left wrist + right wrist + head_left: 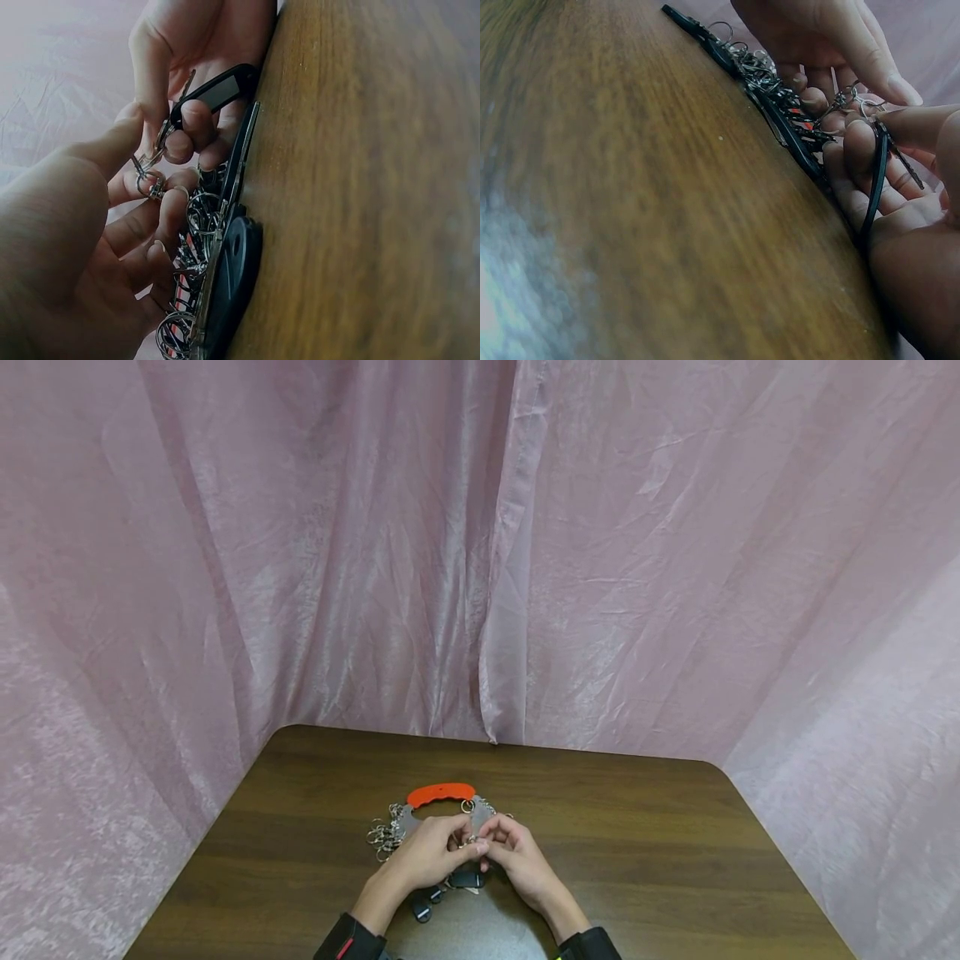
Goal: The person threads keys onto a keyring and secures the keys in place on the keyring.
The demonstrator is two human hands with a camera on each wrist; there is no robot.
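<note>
Both hands meet over a key holder with an orange handle (441,792), grey metal ends and many short chains with rings. In the left wrist view, my left hand (67,232) pinches a small metal ring (142,184) between thumb and fingers. My right hand (521,862) grips a key ring by its joined end, with a black key tag (217,93) and a thin metal key (909,166) lying against its curled fingers. The fingertips of both hands nearly meet at the rings. Part of the holder is hidden behind the left hand.
Black-headed keys (238,259) lie on the brown wooden table (637,843) below the hands. A heap of loose rings and chains (384,837) spreads to the left of the holder. Pink curtains (420,568) hang behind the table.
</note>
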